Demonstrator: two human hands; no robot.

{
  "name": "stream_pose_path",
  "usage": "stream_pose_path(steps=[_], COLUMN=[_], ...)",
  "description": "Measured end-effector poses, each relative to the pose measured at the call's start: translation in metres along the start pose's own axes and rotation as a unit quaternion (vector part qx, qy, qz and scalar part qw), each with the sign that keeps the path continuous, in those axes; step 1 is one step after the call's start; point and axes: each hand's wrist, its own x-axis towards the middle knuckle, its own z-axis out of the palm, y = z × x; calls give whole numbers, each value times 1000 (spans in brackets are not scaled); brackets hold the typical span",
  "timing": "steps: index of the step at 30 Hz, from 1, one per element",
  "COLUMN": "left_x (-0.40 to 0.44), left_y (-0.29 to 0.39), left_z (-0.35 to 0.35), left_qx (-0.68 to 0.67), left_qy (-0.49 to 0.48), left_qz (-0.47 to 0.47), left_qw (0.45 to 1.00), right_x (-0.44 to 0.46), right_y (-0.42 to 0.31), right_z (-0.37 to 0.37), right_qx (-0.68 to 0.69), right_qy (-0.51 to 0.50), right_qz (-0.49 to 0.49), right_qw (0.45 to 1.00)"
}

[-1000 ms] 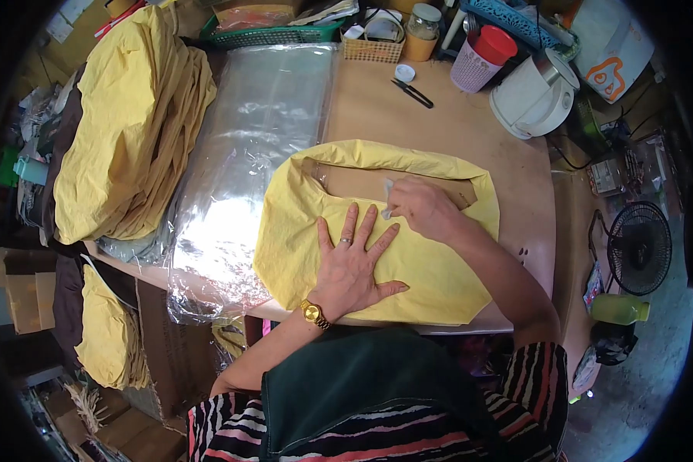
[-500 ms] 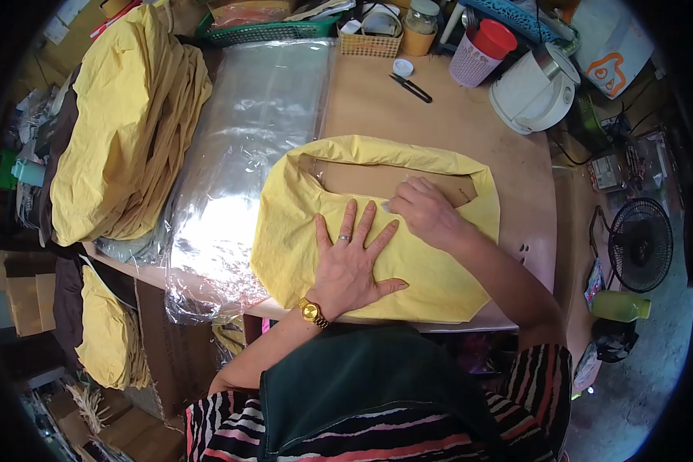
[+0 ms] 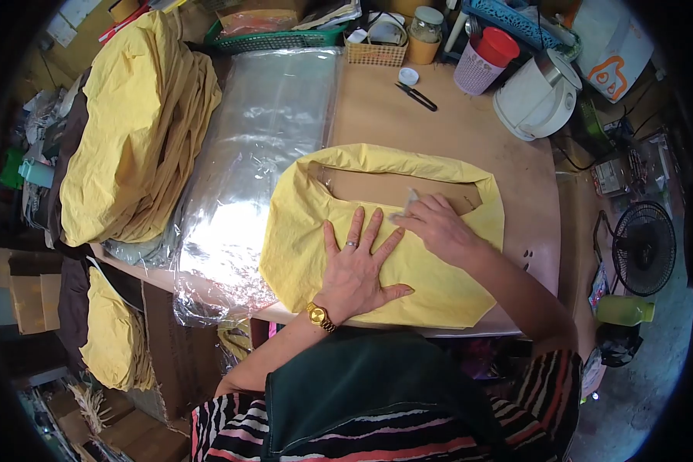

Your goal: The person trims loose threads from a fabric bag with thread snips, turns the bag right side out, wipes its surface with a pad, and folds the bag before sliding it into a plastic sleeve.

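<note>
The yellow bag (image 3: 294, 250) lies flat on the table (image 3: 373, 108), seemingly steadied by the left hand (image 3: 356, 273) spread wide across it, while the right hand (image 3: 440, 231) pinches a pale scrap (image 3: 412, 197) to work beside the bag's opening.

I wear a black top (image 3: 393, 443) with white, pink and coral stripes — over it, a dark green apron (image 3: 354, 385) edged with pale stitching. My left hand (image 3: 354, 277) has a silvery ring (image 3: 351, 244) and, at the wrist, a gold-coloured watch (image 3: 318, 314).

White kettle (image 3: 533, 100) — beside pink basket (image 3: 476, 72).
</note>
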Motion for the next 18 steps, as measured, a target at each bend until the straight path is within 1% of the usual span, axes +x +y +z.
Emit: stream_pose_path(steps=[4,6,7,9,12,15,18], left_x=[0,-1,-1,-1,0,-1,-1], left_y=[1,0,0,1,0,0,0], left_z=[0,3,4,2,2,4,3], left_qx=[7,5,4,0,-2,0,-1], left_qy=[-3,0,1,3,5,6,5], left_qz=[3,3,2,3,2,4,4], left_qw=[1000,1000,1000,1000,1000,1000,1000], right_x=[3,15,12,1,-2,15,13], right_y=[-2,-6,-6,-5,-3,-4,-5], right_z=[-1,0,1,3,3,11,8], right_qx=[1,14,14,-19,-33,-20,-37], right_qy=[-19,-67,-66,-8,14,31,16], right_qz=[-3,8,8,-2,-8,-13,-8], right_qw=[1000,998,998,1000,999,999,999])
